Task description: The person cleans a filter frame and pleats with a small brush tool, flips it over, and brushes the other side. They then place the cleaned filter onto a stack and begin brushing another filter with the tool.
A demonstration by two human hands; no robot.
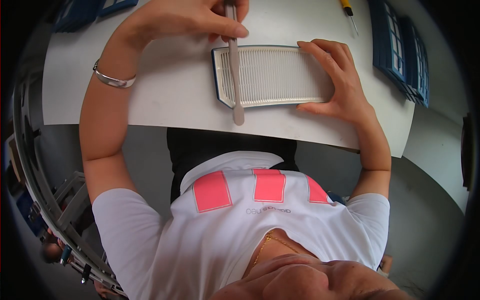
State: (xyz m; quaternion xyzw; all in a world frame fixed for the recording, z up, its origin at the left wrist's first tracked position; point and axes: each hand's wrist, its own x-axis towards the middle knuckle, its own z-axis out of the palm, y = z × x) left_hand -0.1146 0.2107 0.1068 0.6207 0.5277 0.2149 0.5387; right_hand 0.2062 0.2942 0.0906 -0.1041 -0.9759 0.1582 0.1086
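Observation:
A pleated white air filter (280,75) with a thin blue edge lies on the white table. My right hand (340,75) grips its right end, with fingers on the far side and thumb on the near side. My left hand (200,20), above the filter's far left corner, is closed around a long, flat grey spatula-like tool (234,75). The tool crosses the pleats near the filter's left end. Its rounded tip reaches past the near edge. Whether the tool presses on the pleats or hovers just over them, I cannot tell.
A screwdriver (347,7) with a yellow and black handle lies at the far right of the table (165,100). Stacked blue-framed pieces (397,55) stand on the right, more blue pieces (75,15) at far left. Another person (52,250) shows at lower left, near a metal rack (70,197).

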